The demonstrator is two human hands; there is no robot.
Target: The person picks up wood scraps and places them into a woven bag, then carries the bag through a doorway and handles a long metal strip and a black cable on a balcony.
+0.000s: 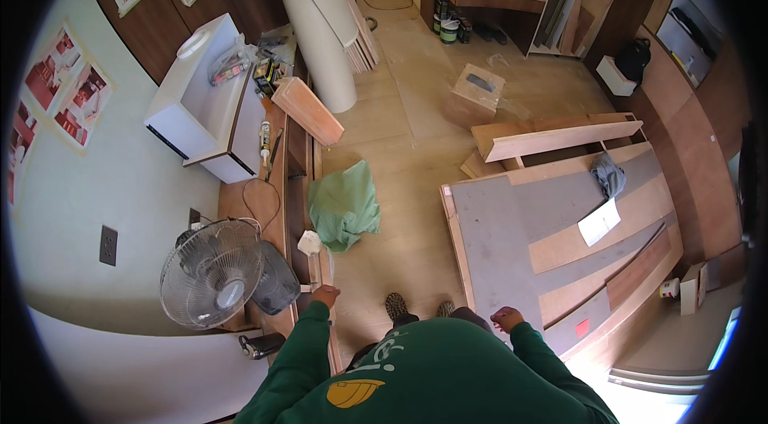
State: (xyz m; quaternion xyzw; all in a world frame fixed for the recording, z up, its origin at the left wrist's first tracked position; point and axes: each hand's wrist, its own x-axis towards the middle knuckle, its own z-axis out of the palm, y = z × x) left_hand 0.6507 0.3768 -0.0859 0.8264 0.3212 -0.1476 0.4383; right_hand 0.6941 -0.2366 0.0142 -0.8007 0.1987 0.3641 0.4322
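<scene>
My left hand is low beside the long wooden counter, its fingers closed. A small pale piece shows next to it, and I cannot make out whether the hand grips it. Just ahead of that hand, a whitish block-like object sits at the counter's edge. My right hand hangs beside the large stack of wooden panels, fingers curled with nothing visible in them. A white paper sheet and a grey cloth lie on that stack.
A standing fan and a white cabinet box occupy the left counter. On the floor lie a green cloth or bag and a wooden box. A large pale roll stands farther back. Boards rest across the stack's far end.
</scene>
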